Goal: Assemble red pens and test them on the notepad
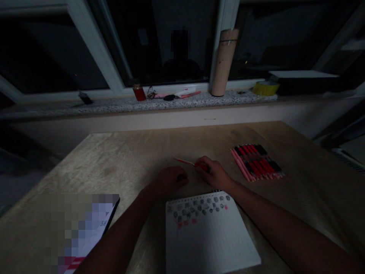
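My right hand point(209, 172) is closed around a slim red pen point(185, 161), whose thin red-and-pale end points left, above the table. To its left, my left hand point(168, 179) has its fingers curled; a small dark spot shows by the fingertips, too dim to name. The two hands are apart, just beyond the top edge of a spiral notebook point(211, 243). Its lined page carries rows of small black scribbled marks and several red ones. Right of my right hand, red, black and pink pens and pencils point(258, 163) lie side by side in a flat row.
The tabletop point(128, 152) ends at a wall below a granite windowsill point(114, 104). On the sill stand a red jar point(139, 92), a tall cardboard tube point(225, 62), a yellow tape roll point(265, 88) and a dark box point(305, 83). A phone-like screen point(98, 224), partly blurred, lies at left.
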`<state>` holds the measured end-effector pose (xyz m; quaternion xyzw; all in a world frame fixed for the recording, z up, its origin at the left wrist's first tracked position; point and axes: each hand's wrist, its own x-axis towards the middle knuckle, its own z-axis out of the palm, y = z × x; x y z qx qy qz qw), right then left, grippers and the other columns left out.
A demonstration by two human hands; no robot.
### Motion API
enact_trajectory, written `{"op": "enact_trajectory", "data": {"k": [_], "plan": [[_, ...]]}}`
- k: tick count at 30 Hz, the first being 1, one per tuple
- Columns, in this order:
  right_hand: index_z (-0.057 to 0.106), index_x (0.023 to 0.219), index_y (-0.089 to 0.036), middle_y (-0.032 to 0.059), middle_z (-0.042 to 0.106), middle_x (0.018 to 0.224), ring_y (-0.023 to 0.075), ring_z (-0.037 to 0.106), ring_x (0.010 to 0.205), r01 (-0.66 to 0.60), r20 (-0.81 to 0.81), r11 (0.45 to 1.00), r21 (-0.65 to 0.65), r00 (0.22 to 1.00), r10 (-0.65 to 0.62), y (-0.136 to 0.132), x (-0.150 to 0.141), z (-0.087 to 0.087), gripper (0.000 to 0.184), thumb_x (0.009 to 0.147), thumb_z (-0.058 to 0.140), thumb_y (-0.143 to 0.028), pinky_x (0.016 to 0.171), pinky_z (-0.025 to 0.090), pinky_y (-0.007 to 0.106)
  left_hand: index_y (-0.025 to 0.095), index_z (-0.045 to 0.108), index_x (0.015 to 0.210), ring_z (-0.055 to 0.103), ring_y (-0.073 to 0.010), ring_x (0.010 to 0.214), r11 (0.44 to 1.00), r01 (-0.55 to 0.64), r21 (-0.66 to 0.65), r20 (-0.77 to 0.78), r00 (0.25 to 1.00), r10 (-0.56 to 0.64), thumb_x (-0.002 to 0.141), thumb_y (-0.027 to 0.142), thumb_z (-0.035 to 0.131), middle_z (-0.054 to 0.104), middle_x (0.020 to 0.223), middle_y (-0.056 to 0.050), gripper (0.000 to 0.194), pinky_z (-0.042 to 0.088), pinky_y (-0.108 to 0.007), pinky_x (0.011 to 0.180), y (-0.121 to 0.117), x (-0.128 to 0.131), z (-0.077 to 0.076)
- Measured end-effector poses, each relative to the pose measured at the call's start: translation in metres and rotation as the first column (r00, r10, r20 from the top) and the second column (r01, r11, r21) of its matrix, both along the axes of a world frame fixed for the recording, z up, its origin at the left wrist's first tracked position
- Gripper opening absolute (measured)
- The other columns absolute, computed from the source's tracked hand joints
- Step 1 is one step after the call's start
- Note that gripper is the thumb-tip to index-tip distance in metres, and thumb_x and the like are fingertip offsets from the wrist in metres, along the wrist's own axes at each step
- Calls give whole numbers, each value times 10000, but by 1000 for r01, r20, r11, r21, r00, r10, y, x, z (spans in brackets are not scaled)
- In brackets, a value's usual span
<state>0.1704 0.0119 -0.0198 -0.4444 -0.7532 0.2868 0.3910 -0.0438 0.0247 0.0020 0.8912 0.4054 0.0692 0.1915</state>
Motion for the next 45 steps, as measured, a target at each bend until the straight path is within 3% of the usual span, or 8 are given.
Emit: {"op": "enact_trajectory", "data": {"k": [45], "plan": [[562,927,-185,21,639,789,132,581,690,-21,26,1000,-8,999,21,0,0,1,122,834,521,-252,623,414,226,177,592,800,547,-159,717,998,-4,58,-40,999,6,826,318,487,626,792,-20,178,364,-261,643,-5,6,3]]}}
